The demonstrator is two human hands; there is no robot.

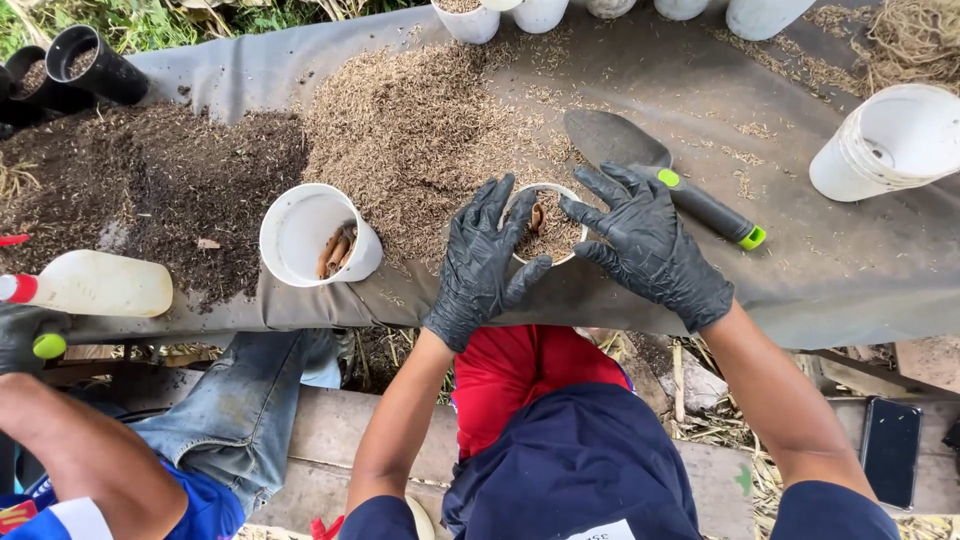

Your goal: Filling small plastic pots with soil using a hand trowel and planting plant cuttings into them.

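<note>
Outdoors, a grey sheet (840, 270) covers the desk, and on it lie a wide heap of pale rice husks (410, 130) and a darker heap of soil (150, 190). At the near edge stands a small white cup (546, 192), filled almost to its rim with husks, with a brown piece standing up in the filling. The left hand (482, 262) in a black glove lies against the left side of the cup with spread fingers, and the right hand (650, 240) touches the right rim in the same way; both are open and cradle the cup, not clamped on it. I judge that the cup is light and its thin plastic wall will bend if pressed hard, while the loose filling may spill when tilted, so the best hold is around the wall with both palms, keeping it upright. Just behind the right hand lies a trowel (655, 170) with a green-tipped handle. Another white cup (318, 236) with brown pieces inside lies tipped to the left, and a stack of white cups (890, 145) lies far right. At the left edge, another person's gloved hand (25, 335) is near a white bottle (95, 284).
</note>
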